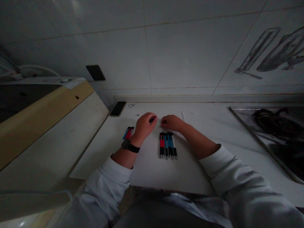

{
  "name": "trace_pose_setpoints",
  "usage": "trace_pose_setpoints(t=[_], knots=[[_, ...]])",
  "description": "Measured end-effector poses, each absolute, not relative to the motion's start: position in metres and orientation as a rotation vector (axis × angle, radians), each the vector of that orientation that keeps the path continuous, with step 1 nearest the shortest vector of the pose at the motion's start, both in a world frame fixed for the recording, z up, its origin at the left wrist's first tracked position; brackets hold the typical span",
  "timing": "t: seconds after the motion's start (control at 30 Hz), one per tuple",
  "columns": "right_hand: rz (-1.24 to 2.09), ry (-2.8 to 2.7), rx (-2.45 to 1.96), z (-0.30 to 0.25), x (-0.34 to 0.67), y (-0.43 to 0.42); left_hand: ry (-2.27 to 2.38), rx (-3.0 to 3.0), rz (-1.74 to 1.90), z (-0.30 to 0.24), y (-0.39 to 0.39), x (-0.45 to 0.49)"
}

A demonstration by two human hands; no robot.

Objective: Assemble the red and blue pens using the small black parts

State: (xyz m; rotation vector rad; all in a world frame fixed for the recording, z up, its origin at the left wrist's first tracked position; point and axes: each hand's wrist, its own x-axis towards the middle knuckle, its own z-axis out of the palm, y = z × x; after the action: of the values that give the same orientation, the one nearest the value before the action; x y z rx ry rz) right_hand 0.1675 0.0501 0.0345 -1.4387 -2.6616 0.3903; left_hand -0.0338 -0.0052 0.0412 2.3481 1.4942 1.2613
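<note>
My left hand (145, 125), with a black watch on its wrist, is closed around a short dark piece (152, 119) that looks like part of a pen. Just across from it, my right hand (171, 122) has its fingers curled together low over the counter; whatever is in them is hidden. Below the right hand lies a row of several click pens (168, 145) with red, blue and white barrels and black grips, tips toward me. Beside my left wrist are a few red and blue pen pieces (128, 132), partly covered by the hand.
A phone (118, 109) lies at the counter's back left, near a thin ring-like item (131, 105) and a tiny part (137, 115). A narrow white strip (183, 116) is behind my right hand. A gas stove (275, 136) borders the right; a slanted panel (61, 126) stands left.
</note>
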Motion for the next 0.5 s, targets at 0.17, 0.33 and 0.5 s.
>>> trace_pose_setpoints(t=[0.17,0.33,0.5], knots=[[0.315,-2.751,-1.505,0.032,0.153,0.036,1.500,2.363,1.249,0.037,-0.004,-0.034],[0.282,-2.745,-1.462,0.040,0.155,0.029,1.489,2.368,1.232,0.034,-0.002,-0.035],[0.338,-2.595,-1.439,0.074,0.195,0.044,1.483,2.362,1.193,0.032,-0.001,-0.036]])
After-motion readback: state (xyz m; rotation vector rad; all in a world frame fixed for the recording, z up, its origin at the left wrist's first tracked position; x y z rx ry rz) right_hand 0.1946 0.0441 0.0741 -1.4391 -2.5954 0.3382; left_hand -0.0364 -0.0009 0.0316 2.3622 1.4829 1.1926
